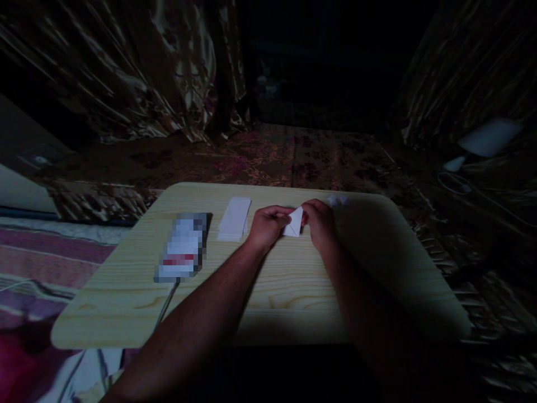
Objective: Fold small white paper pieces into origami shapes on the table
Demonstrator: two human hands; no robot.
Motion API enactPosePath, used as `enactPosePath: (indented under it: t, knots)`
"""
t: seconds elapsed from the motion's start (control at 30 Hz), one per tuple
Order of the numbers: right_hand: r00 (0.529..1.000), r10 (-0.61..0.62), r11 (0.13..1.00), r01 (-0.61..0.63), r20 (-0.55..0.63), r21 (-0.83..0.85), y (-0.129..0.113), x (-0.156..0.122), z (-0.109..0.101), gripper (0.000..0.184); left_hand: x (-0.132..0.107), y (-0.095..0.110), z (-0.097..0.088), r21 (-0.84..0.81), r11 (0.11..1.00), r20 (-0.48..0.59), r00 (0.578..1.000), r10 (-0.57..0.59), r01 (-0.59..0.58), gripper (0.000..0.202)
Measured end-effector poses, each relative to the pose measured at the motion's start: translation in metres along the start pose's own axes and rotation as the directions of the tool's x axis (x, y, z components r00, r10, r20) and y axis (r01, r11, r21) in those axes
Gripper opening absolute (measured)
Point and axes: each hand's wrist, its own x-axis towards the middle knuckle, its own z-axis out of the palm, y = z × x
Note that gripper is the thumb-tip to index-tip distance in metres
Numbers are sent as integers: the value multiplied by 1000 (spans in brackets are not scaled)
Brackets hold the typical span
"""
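Between my two hands is a small piece of folded white paper (295, 223), a pointed shape with a crease line across it. My left hand (267, 225) pinches its left side, thumb on top. At its upper right corner, my right hand (319, 219) grips the edge with closed fingers, some of them hidden behind the paper. A stack of white paper strips (235, 217) lies on the table to the left of my left hand. Just beyond my right hand sit small folded white paper pieces (338, 200).
The pale wood-grain table (289, 296) has rounded corners. A blurred-out phone-like device (182, 246) with a cable (166, 302) lies on its left part. Behind are a patterned cloth-covered ledge (268, 154) and curtains (180, 67). A white lamp (489, 137) stands at the right.
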Motion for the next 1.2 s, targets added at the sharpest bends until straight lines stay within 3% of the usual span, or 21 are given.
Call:
enactPosePath:
  t: [0.2, 0.4, 0.93, 1.2]
  knots:
    - [988, 68, 996, -75, 142, 50, -4, -6, 5, 16, -2, 3, 0, -10, 1000, -30, 1000, -3, 2, 28]
    - [997, 57, 997, -59, 52, 39, 2, -3, 3, 16, -2, 3, 1, 7, 1000, 0, 1000, 20, -20, 27]
    - [1000, 16, 983, -18, 12, 181, 3, 0, 3, 16, 0, 1, -1, 21, 1000, -2, 1000, 16, -16, 24]
    - [1000, 20, 996, -18, -22, 87, 4, 0, 4, 12, -1, 3, 0, 16, 1000, 1, 1000, 7, -7, 24]
